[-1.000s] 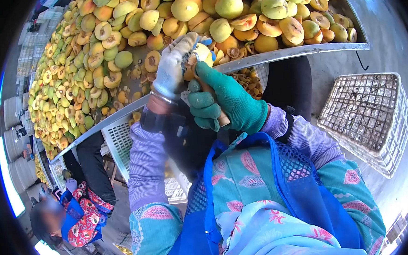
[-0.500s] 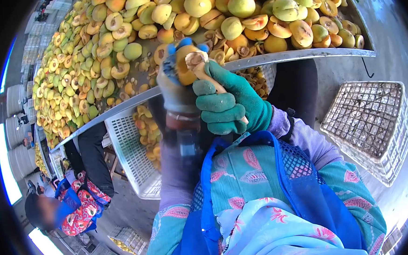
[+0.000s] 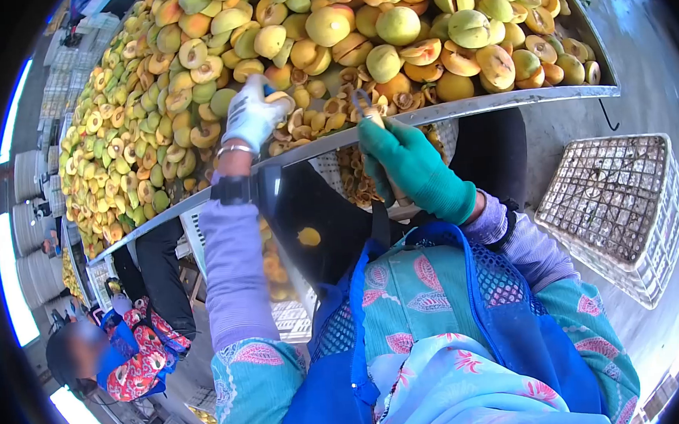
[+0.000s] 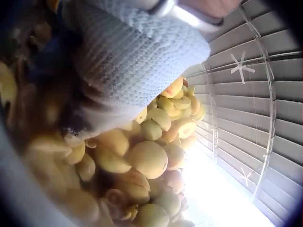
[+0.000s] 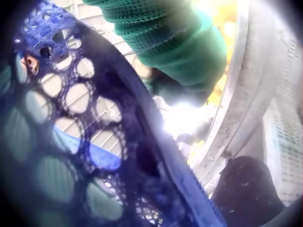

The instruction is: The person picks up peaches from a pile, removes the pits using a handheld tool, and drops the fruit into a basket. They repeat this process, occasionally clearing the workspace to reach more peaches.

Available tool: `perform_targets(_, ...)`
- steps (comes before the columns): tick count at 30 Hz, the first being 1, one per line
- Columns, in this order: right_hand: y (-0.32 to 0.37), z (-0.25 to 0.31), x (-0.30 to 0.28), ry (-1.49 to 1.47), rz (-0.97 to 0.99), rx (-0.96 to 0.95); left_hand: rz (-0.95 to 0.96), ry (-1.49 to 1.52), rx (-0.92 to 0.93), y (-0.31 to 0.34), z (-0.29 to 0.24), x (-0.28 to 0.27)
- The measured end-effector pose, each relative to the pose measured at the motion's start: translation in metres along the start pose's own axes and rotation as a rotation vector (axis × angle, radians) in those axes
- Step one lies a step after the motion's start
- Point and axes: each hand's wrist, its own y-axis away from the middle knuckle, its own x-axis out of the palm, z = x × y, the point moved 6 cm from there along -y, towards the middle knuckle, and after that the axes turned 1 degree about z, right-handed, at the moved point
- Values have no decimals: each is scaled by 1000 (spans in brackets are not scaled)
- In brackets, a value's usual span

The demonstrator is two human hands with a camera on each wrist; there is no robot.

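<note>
My left hand (image 3: 254, 114), in a white glove with blue fingertips, reaches over the fruit pile and grips a peach half (image 3: 280, 100). In the left wrist view the glove (image 4: 132, 61) hides most of its fingers, with peaches (image 4: 148, 159) close below. Near the metal rim, my green-gloved right hand (image 3: 414, 161) holds a pitting tool (image 3: 372, 117) with a wooden handle and a metal loop at its tip. The right wrist view has the green glove (image 5: 175, 47), the tool hidden. A loose yellow peach piece (image 3: 308, 236) overlaps the dark trouser leg below the left forearm.
Halved peaches (image 3: 328, 26) heap on a metal-edged table (image 3: 496, 101). Pits and scraps (image 3: 357, 180) fill a container under the edge. A white crate (image 3: 193, 229) stands below left, an upturned crate (image 3: 614, 195) on the right. Another person (image 3: 130, 349) sits at left.
The left hand held a peach against the tool, then moved away up and left to the pile, where it grips a peach half. The right hand keeps the tool, now tilted up toward the rim.
</note>
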Motion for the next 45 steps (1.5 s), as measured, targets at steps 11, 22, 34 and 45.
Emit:
perform_targets(11, -12, -2, 32, 281, -83, -220, 20, 1503, 31, 80, -68, 39)
perform_targets(22, -14, -3, 36, 172, -53, -273, -248, 1506, 22, 71, -82, 31)
perform_targets(34, -6, 1, 46, -287, 174, 174, -175, 1478, 25, 70, -86, 30)
perform_targets(45, -4, -3, 22, -241, 298, 136, -127, 1464, 202, 80, -93, 44)
